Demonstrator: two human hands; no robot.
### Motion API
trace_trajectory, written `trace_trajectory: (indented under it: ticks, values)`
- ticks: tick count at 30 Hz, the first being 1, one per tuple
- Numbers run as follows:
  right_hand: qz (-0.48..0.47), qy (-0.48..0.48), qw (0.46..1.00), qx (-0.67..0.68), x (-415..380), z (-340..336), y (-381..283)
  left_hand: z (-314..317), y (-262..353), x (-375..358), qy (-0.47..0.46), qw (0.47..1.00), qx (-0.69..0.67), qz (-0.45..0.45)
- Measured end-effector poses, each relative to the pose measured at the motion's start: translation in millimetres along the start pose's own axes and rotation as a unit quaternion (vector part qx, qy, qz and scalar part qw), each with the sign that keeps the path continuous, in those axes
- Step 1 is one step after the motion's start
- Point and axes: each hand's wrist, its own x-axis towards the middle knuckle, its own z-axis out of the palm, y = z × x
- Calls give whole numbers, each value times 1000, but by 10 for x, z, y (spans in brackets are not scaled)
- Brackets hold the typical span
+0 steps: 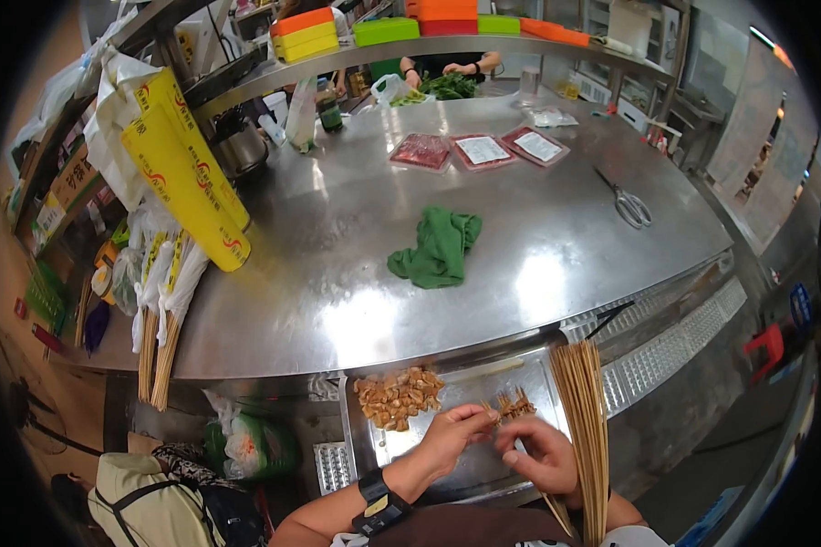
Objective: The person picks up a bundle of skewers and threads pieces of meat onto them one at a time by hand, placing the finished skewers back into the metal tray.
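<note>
My left hand (pixel 456 436) is over a metal tray (pixel 367 448), with thumb and forefinger pinched together; what lies between them is too small to make out. Beside it, my right hand (pixel 545 456) is curled around a thin bamboo skewer (pixel 553 512) whose shaft shows below the palm. Just beyond the fingertips, several threaded skewers (pixel 517 407) lie in the tray with small brown pieces on their ends. A heap of brown meat pieces (pixel 400 397) fills the tray's upper left corner. Close to my right wrist stands a thick bundle of bamboo skewers (pixel 582 401).
On the steel table (pixel 328 246) lie a green cloth (pixel 438 248), scissors (pixel 628 202) and red packs (pixel 481 151). Yellow rolls (pixel 187 173) and wrapped skewers (pixel 166 310) stand left. Another person's hands (pixel 461 69) handle leafy greens (pixel 449 87) across the table. Someone sits lower left (pixel 146 501).
</note>
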Motion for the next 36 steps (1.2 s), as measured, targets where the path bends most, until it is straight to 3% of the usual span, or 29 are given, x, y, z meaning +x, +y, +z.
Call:
trace_trajectory:
  ticks: [1, 2, 3, 4, 5, 6, 8, 9, 10, 11, 17, 25, 28, 30, 32, 34, 36]
  values:
    - [1, 1, 1000, -1, 1, 1, -31, -43, -23, 49, -14, 999, 32, 2]
    - [78, -78, 994, 2, 17, -6, -90, -56, -42, 82, -13, 999, 29, 1]
    - [155, -156, 975, 6, 23, 2, -118, -65, -46, 112, 24, 968, 220, 121]
    - [158, -159, 975, 7, 15, 22, -100, -43, -10, 116, 60, 884, 400, 233]
    - [163, -143, 976, -5, 14, 43, -64, 5, 55, 89, 105, 837, 448, 296]
    - [167, -126, 978, -17, 15, 57, -33, 44, 111, 84, 105, 838, 447, 294]
    - [168, -127, 977, -23, 30, 58, -14, 125, 213, 91, -5, 869, 351, 349]
    - [168, -128, 977, -29, 36, 59, -8, 213, 287, 66, -5, 869, 350, 349]
    - [168, -128, 977, -30, 38, 69, 5, 330, 362, 29, -85, 937, 214, 263]
    - [159, -135, 977, -49, 42, 83, 18, 416, 405, 14, -163, 970, 69, 169]
    - [155, -138, 976, -72, 51, 94, -22, 579, 383, 94, -124, 983, 51, 122]
    - [136, -176, 967, -123, 53, 52, 39, 578, 391, 49, -105, 980, 36, 166]
    - [153, -141, 972, -109, 19, -1, 121, 437, 445, -153, -81, 978, 31, 190]
    - [183, 23, 981, 65, -25, 6, 211, 305, 422, -260, -96, 966, 32, 237]
    - [182, 81, 975, 98, -17, 17, 231, 187, 349, -336, -78, 971, 26, 223]
    - [186, 71, 976, 86, 12, 13, 66, 65, 281, -374, -58, 975, 17, 215]
    - [259, 16, 964, 59, 43, 26, 10, -11, 149, -292, -36, 979, -5, 201]
